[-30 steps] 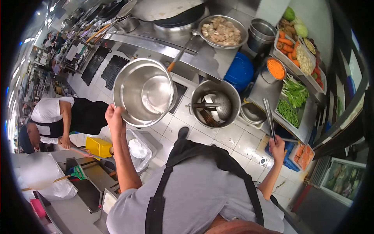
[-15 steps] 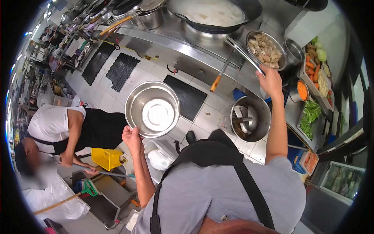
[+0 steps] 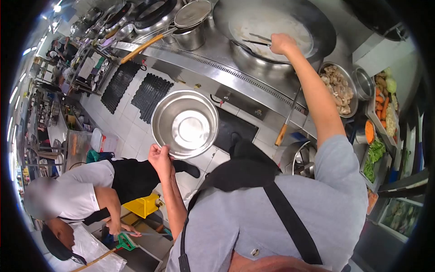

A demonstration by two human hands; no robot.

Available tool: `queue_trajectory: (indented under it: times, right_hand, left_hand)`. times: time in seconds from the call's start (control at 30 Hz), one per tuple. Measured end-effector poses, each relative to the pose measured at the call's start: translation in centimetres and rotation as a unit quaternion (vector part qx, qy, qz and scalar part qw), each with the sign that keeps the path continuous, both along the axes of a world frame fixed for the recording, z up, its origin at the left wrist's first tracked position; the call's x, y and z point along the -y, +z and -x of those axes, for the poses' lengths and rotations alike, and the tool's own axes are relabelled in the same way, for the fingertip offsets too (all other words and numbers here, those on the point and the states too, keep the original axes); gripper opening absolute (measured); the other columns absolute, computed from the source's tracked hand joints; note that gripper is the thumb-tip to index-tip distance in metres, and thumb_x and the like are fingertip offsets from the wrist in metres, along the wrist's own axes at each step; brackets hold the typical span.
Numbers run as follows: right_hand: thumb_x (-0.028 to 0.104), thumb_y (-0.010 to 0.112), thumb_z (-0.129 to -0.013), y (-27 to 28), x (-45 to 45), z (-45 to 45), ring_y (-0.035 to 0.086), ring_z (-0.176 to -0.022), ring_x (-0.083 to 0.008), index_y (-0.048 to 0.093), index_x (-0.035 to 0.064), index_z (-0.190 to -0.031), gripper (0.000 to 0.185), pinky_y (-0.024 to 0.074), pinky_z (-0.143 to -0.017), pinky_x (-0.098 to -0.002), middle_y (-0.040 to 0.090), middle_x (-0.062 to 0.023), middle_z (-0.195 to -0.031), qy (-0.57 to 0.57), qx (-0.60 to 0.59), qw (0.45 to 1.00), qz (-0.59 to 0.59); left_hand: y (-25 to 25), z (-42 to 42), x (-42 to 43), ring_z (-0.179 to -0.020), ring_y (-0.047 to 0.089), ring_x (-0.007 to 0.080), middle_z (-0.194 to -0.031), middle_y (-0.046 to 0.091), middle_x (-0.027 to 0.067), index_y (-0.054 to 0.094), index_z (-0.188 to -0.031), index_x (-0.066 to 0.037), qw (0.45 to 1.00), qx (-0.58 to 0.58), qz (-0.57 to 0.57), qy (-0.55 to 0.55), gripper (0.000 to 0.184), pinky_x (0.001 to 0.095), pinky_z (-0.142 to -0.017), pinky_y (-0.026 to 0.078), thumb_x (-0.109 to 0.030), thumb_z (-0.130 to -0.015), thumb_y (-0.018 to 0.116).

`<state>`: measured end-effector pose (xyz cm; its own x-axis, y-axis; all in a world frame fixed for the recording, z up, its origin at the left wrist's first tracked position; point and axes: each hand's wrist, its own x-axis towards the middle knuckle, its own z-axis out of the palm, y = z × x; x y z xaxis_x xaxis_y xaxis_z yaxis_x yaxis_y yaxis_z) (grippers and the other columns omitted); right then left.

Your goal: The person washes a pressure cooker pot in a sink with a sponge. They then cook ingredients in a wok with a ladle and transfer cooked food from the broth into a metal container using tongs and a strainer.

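My left hand (image 3: 161, 157) is closed on the rim of a deep stainless steel bowl (image 3: 188, 127), which is tilted towards me with nothing visible inside. My right hand (image 3: 283, 44) grips metal tongs (image 3: 257, 43), reaching over a large wok (image 3: 325, 27). Pale, cloudy liquid (image 3: 272, 22) fills the wok, and steam blurs its surface. The tongs' tips are apart above the liquid; I see nothing between them. To the right of the wok, a metal bowl of pale meat-like pieces (image 3: 336, 88) stands on the counter.
A wooden-handled utensil (image 3: 282, 135) juts past the stove's front edge. Left of the wok, a strainer (image 3: 192, 13) rests on a pot. Vegetable trays (image 3: 385, 109) line the right side. A co-worker (image 3: 90, 186) bends at lower left, holding a pole near a yellow bucket (image 3: 144, 206).
My right hand has moved with the tongs from the bowl of pieces leftward and up over the wok. The steel bowl stays in my left hand. The co-worker has bent lower and shifted.
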<state>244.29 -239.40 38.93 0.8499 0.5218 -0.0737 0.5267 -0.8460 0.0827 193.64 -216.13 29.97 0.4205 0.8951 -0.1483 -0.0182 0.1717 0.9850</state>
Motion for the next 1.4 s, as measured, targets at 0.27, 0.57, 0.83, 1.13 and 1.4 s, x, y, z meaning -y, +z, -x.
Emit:
queue_trajectory:
  times: [0.27, 0.57, 0.83, 1.13, 1.4]
  right_hand:
    - [0.01, 0.057, -0.09, -1.3, -3.6, -6.2, 0.066, -0.111, -0.0357, 0.069, 0.0067, -0.115, 0.028, 0.0533, -0.092, -0.0454, 0.069, -0.0174, -0.119, -0.046, -0.031, 0.998, 0.019]
    - [0.023, 0.064, -0.09, 2.0, -0.6, -5.5, 0.066, -0.099, -0.0409, 0.073, 0.0067, -0.103, 0.022, 0.0503, -0.084, -0.0505, 0.07, -0.0228, -0.097, -0.099, -0.013, 0.985, -0.142]
    - [0.023, 0.066, -0.09, 1.7, -1.9, -2.4, 0.065, -0.076, -0.035, 0.072, 0.0021, -0.099, 0.024, 0.0475, -0.072, -0.0438, 0.065, -0.0199, -0.077, -0.178, -0.039, 0.944, -0.277]
    - [0.014, 0.065, -0.096, 6.6, -7.8, 4.2, 0.043, -0.064, -0.0051, 0.071, -0.0035, -0.111, 0.023, 0.0377, -0.058, -0.0238, 0.055, 0.0052, -0.072, -0.172, -0.132, 0.841, -0.495]
    - [0.021, 0.07, -0.09, 3.0, -14.4, 8.9, 0.07, -0.083, -0.0254, 0.07, 0.0028, -0.118, 0.033, 0.0524, -0.077, -0.0386, 0.073, -0.0181, -0.097, -0.144, -0.154, 0.895, -0.394]
  left_hand:
    - [0.6, -11.5, -8.0, -0.043, 0.043, 0.0048, -0.061, 0.05, -0.0024, 0.047, -0.072, -0.01, 0.999, -0.009, 0.012, -0.043, 0.024, 0.0197, -0.04, 0.042, 0.003, -0.081, 0.066]
    - [-1.7, -26.2, -16.1, -0.043, 0.047, 0.006, -0.061, 0.053, -0.0008, 0.046, -0.071, -0.01, 0.987, 0.016, 0.048, -0.155, 0.025, 0.0206, -0.039, 0.041, 0.002, -0.079, 0.067]
    - [-3.1, -35.7, -20.7, -0.043, 0.05, 0.0082, -0.062, 0.057, 0.0021, 0.047, -0.071, -0.01, 0.962, 0.036, 0.084, -0.259, 0.025, 0.0207, -0.039, 0.038, 0.003, -0.079, 0.068]
    - [-6.6, -38.4, -24.2, -0.042, 0.053, 0.0109, -0.058, 0.055, 0.002, 0.048, -0.073, -0.01, 0.95, 0.038, 0.122, -0.286, 0.026, 0.0226, -0.04, 0.039, 0.0, -0.081, 0.07]
    - [-7.4, -38.7, -24.8, -0.043, 0.055, 0.012, -0.059, 0.056, 0.0033, 0.047, -0.075, -0.009, 0.94, 0.023, 0.133, -0.313, 0.026, 0.0232, -0.041, 0.04, -0.001, -0.083, 0.071]
